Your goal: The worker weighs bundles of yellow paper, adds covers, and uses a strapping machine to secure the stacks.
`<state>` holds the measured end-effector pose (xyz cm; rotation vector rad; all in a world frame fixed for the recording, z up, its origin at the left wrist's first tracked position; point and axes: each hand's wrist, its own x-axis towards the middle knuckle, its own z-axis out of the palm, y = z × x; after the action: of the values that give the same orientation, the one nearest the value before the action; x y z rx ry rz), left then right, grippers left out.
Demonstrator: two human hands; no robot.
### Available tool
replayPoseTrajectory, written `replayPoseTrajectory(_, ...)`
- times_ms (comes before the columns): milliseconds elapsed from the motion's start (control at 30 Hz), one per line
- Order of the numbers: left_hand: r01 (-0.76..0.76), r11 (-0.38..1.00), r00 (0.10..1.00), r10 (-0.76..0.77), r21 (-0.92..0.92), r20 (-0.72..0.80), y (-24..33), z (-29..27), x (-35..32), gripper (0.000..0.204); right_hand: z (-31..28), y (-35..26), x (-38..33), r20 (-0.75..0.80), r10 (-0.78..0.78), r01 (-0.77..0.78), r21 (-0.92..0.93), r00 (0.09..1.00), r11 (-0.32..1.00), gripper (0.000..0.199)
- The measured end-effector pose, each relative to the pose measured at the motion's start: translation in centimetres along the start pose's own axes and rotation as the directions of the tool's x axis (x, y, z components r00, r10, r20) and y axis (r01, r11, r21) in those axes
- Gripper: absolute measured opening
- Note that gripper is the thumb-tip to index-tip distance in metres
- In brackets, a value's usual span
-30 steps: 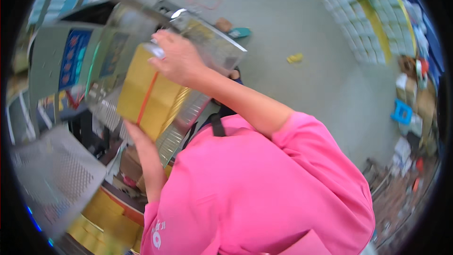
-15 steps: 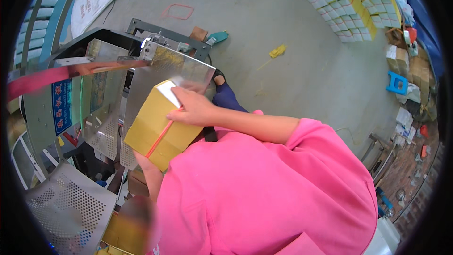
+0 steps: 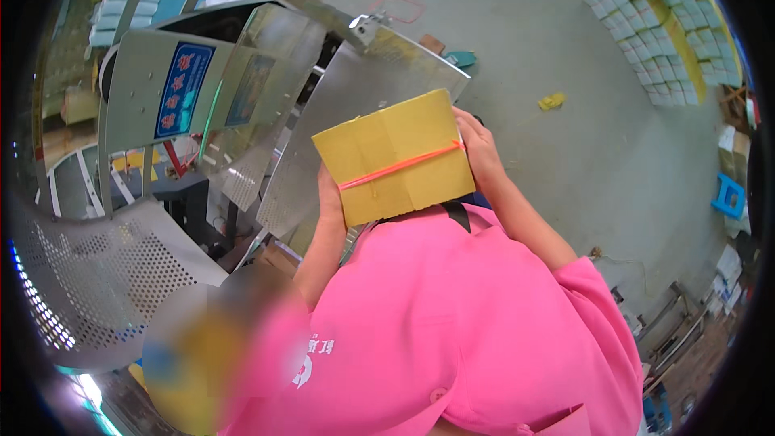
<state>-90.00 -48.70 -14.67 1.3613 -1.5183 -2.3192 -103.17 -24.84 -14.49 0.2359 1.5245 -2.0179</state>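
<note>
Holding a yellow bundle (image 3: 395, 153) between them, the person's two hands were just beyond the front of the pink shirt (image 3: 436, 307); the left hand (image 3: 330, 194) was closed on the bundle's left end, its fingers mostly hidden, and the right hand (image 3: 482, 149) was curved around the right end; the bundle sat slantwise, its right end higher in the view, with an orange-pink band (image 3: 401, 164) running lengthwise across its broad face; behind it lay a smooth metal plate (image 3: 347, 97), and whether the two touched could not be told; a perforated metal sheet (image 3: 121, 274) stood to the left, with a grey machine panel (image 3: 129, 105) beyond it bearing a blue sign (image 3: 184, 89), and a see-through cover (image 3: 278, 56) beside the panel; on the floor (image 3: 549, 169) past the metal plate lay a yellow scrap (image 3: 552, 102) and, near the plate's far corner, a teal object (image 3: 460, 58) beside a brown block (image 3: 431, 44); a blue stool (image 3: 729, 196) stood well apart at the right; beyond the yellow scrap, at the upper right, rose a stack of white-and-yellow bundles (image 3: 666, 40).
</note>
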Motion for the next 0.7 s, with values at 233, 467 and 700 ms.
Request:
replayPoseTrajectory(233, 0.118, 0.991, 0.966, -0.130, 0.066, 0.222, 1.3, 11.8, 0.7, 0.049, -10.4, -3.5, -4.2, -0.156, -0.021, 0.074, 0.342, 0.987, 0.937, 0.035)
replayPoseTrajectory(467, 0.057, 0.933, 0.852, -0.232, 0.357, 0.469, -7.9, 26.5, 5.9, 0.054, -26.1, 0.0, -5.7, -0.364, 0.006, 0.122, 0.328, 0.932, 0.937, 0.039)
replayPoseTrajectory(700, -0.003, 0.826, 0.661, -0.421, 0.564, 0.620, -11.9, 50.0, -0.1, 0.048, -42.0, -6.2, -9.7, -0.556, 0.034, 0.230, 0.398, 0.831, 0.888, 0.049)
